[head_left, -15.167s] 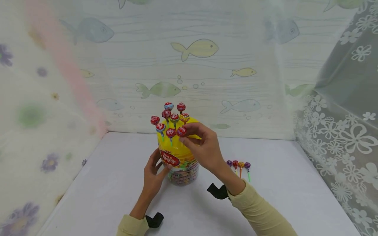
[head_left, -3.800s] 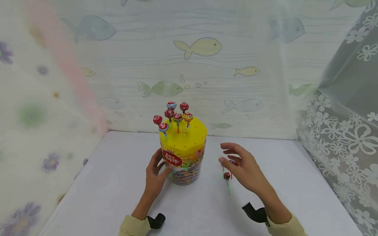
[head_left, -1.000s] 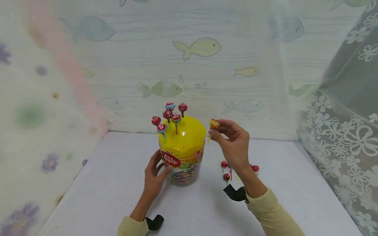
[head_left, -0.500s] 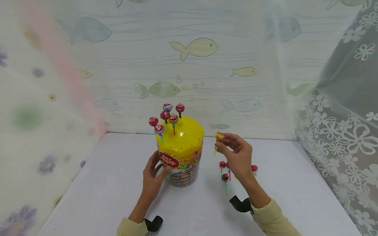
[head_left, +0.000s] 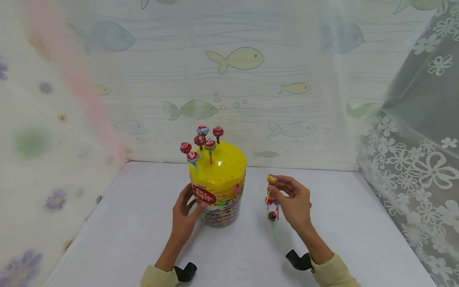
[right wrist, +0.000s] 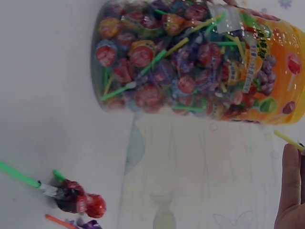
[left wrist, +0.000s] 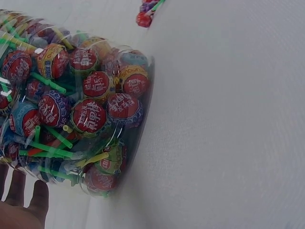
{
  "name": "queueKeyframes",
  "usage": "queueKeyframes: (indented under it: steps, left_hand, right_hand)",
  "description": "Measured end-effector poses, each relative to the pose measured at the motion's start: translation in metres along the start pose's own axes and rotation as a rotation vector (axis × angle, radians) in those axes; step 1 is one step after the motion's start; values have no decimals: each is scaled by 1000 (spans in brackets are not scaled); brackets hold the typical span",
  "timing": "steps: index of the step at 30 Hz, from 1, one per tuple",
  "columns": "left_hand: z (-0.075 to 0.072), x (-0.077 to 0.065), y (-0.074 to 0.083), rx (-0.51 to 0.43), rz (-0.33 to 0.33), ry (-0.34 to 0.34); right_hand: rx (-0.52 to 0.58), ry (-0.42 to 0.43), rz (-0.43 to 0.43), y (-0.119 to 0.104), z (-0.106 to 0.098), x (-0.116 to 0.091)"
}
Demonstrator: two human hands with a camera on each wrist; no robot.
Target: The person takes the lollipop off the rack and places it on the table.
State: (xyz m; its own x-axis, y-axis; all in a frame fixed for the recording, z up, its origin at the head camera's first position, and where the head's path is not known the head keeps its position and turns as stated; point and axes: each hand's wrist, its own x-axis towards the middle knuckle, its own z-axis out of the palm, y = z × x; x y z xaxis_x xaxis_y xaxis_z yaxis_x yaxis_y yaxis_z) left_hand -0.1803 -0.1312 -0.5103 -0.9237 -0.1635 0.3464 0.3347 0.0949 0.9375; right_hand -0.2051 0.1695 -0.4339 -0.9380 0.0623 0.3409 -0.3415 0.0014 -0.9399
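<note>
A large clear candy jar (head_left: 223, 213) with a yellow lid (head_left: 229, 163) stands upright mid-table, packed with lollipops. Several wrapped lollipops (head_left: 210, 145) stick up from holes on the lid's left and rear. My left hand (head_left: 183, 221) grips the jar's left side, thumb across the front and the other fingers partly hidden behind. To the right of the jar, my right hand (head_left: 295, 201) pinches a yellow-wrapped lollipop (head_left: 272, 179) just under its head, stick pointing down. The right wrist view catches only its yellow stick (right wrist: 287, 139) and part of the hand.
Several loose lollipops (head_left: 272, 216) lie on the white table (head_left: 143, 223) beneath and beside my right hand, some hidden by it. A fish-print curtain (head_left: 236, 99) hangs behind the table, with patterned sheets at both sides.
My right hand has lowered the yellow lollipop from beside the lid toward the loose ones. Compared with the oldest frame, fewer lollipops stand in the lid. The left hand stays on the jar.
</note>
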Motion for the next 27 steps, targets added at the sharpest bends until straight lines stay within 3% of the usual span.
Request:
queueKeyframes:
  steps: [14, 22, 27]
  left_hand:
    - [0, 0, -1, 2, -12, -3]
    - [0, 0, -1, -10, 4, 0]
    - [0, 0, -1, -14, 2, 0]
  right_hand:
    - [-60, 4, 109, 20, -18, -14]
    - [-113, -46, 308, 30, -35, -22]
    - [-171, -79, 386, 38, -44, -24]
